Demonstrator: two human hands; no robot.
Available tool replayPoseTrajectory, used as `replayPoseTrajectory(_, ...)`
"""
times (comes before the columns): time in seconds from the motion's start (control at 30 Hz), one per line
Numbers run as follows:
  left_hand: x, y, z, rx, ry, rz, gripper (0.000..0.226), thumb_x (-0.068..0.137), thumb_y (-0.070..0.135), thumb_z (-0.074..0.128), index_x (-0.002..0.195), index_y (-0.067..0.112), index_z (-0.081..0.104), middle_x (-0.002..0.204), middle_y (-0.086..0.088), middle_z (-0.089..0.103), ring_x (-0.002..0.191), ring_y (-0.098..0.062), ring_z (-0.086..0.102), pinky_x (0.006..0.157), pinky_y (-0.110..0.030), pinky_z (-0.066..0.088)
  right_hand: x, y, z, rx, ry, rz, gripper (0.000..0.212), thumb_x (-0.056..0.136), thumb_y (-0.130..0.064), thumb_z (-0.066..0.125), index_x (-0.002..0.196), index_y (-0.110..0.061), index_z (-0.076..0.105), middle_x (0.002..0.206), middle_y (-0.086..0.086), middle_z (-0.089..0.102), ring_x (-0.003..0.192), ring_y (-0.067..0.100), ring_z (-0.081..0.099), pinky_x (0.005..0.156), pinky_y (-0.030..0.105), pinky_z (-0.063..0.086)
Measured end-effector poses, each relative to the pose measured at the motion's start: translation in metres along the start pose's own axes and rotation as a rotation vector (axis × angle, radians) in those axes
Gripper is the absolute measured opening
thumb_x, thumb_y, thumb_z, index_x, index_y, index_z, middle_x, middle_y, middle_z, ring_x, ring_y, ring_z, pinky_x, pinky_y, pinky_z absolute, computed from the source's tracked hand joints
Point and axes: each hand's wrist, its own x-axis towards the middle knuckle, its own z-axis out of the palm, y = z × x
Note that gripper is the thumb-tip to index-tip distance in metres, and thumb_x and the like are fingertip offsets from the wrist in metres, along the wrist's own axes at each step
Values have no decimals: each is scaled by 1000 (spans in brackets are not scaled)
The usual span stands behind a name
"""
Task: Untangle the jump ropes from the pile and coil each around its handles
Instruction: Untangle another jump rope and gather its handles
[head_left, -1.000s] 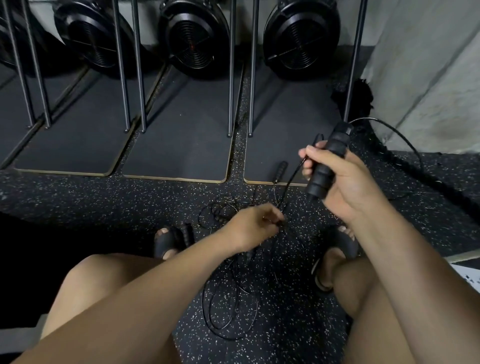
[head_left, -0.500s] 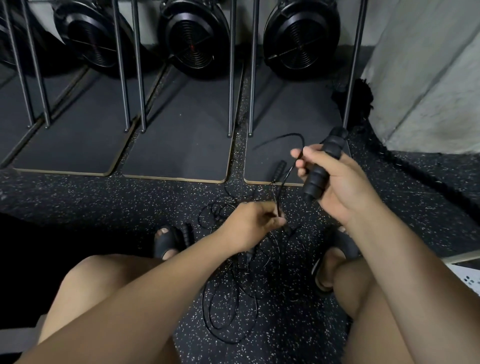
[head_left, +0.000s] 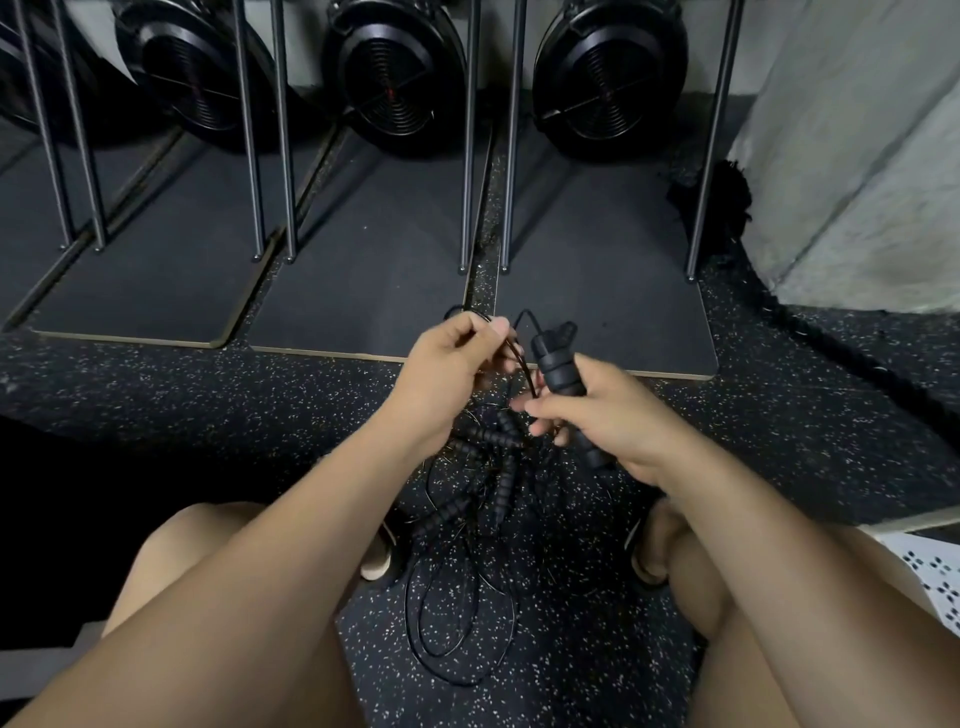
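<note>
My right hand (head_left: 608, 415) grips a pair of black ribbed jump rope handles (head_left: 558, 364), held together and pointing up and away. My left hand (head_left: 452, 364) pinches the thin black cord (head_left: 522, 358) just left of those handles, raised above the floor. Below both hands lies the tangled pile of jump ropes (head_left: 483, 467) on the speckled floor between my feet, with several more black handles in it. Loose cord loops (head_left: 457, 623) trail toward me between my knees.
Three black fan-wheel machines (head_left: 395, 78) stand at the back on dark mats (head_left: 363, 291), with chrome rails (head_left: 470, 135) reaching down to the floor. A concrete wall (head_left: 857, 156) rises at right, and a thick black rope (head_left: 831, 348) runs along its base.
My left hand has lifted from the pile with the cord and moved up beside the handles. My right hand has come left and lower with the handles.
</note>
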Motion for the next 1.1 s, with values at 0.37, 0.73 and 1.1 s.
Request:
replayPoseTrajectory(0.37,13,-6,-16,-30,221,-110,30,106,37,64,87,15,68,83,-3,72,76,-16,66,63,-29,42,-6,-5,7,-58,42,-173,28,85,-2,87,106,-4,68,83,7,77,75,19,74,72,35,60)
replayPoseTrajectory(0.73,-16,-53,27,484,-426,-185,32,105,16,58,120,40,74,124,17,76,116,-19,69,108,-42,48,-17,-27,-28,473,227,-336,24,92,6,73,109,-6,63,103,23,79,76,20,69,74,30,58)
replayPoseTrajectory(1.1,-16,-45,21,834,-344,187,17,107,34,63,101,27,78,94,6,80,86,-15,74,83,-33,58,0,-17,-38,469,348,-124,36,86,3,83,115,-5,64,101,21,80,80,26,76,65,30,58)
